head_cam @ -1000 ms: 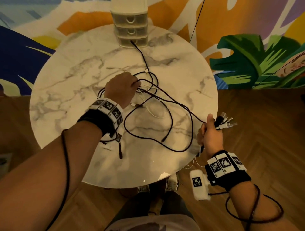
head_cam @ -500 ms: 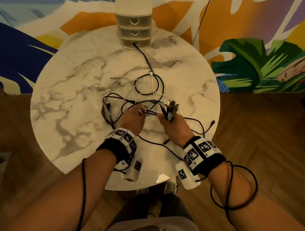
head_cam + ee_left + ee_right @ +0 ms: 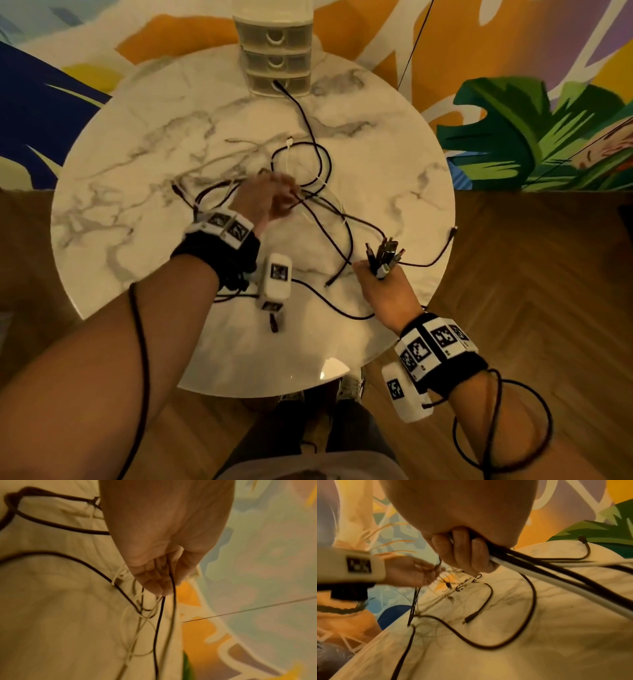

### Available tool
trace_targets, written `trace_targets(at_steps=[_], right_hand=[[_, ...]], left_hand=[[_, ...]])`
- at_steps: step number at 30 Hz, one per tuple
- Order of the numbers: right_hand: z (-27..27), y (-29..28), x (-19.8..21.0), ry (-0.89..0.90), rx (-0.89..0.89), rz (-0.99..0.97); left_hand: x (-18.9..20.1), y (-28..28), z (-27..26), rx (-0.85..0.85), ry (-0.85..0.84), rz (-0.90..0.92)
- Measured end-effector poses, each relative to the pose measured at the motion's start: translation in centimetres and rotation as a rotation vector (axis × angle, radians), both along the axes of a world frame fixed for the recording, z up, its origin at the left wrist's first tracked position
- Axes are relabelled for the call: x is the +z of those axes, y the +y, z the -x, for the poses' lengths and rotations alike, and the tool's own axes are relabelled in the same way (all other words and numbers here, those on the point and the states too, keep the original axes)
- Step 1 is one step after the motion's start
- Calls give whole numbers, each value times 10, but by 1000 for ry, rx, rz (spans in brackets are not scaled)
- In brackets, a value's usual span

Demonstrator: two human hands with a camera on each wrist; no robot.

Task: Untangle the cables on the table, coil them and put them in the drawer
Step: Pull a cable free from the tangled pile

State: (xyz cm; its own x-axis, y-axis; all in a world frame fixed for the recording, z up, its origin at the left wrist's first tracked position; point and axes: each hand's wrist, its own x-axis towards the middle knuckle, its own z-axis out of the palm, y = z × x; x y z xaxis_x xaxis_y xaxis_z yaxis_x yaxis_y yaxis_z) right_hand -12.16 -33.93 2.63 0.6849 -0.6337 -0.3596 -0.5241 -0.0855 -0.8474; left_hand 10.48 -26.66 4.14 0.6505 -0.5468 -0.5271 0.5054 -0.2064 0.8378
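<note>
Several black and white cables [image 3: 310,171] lie tangled on the round marble table [image 3: 137,178]. My left hand [image 3: 279,197] is over the middle of the tangle and holds thin black and white strands [image 3: 160,615] that run down through its fingers [image 3: 154,574]. My right hand [image 3: 376,275], near the table's right edge, grips a bundle of plug ends [image 3: 385,251] that stick up from the fist. In the right wrist view its fingers [image 3: 462,553] wrap round black and white cables [image 3: 522,568]. The small three-drawer unit [image 3: 277,58] stands at the far edge with all drawers closed.
One black cable [image 3: 301,113] runs from the tangle to the foot of the drawer unit. A loose plug [image 3: 454,231] lies at the table's right rim and another [image 3: 330,282] near my right hand. Wooden floor surrounds the table, with a painted wall behind.
My hands have parted: the right hand has pulled the plug bundle right towards the table edge. The left hand has moved up and left onto the tangle.
</note>
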Motion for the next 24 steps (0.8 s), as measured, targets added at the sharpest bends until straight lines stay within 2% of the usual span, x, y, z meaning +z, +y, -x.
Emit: trace_targets(at_steps=[2,4,7,9,11,13,17,22,24], right_hand=[[3,2,-3,55,51,-13],[6,4,-7,126,112,-30],[10,1,-13,266,232,-9],[12,-4,-14,270,174,17],[8,-5,-4,202,35,59],[-3,-3,11,125,-16,100],[-39,11,28,62,84,143],[-61,11,24,105,136,82],[-56,8,25,95,103,72]], left_hand=[[24,-8,-9,86,-25,132],[43,-12,-15,114,-87,171],[43,-9,-15,126,-187,34],[32,-3,-10,100,-203,-89],[26,4,-4,115,-166,-113],[26,6,9,157,-79,-35],[27,2,35,210,68,114],[20,3,50,183,101,136],[19,6,43,236,127,131]])
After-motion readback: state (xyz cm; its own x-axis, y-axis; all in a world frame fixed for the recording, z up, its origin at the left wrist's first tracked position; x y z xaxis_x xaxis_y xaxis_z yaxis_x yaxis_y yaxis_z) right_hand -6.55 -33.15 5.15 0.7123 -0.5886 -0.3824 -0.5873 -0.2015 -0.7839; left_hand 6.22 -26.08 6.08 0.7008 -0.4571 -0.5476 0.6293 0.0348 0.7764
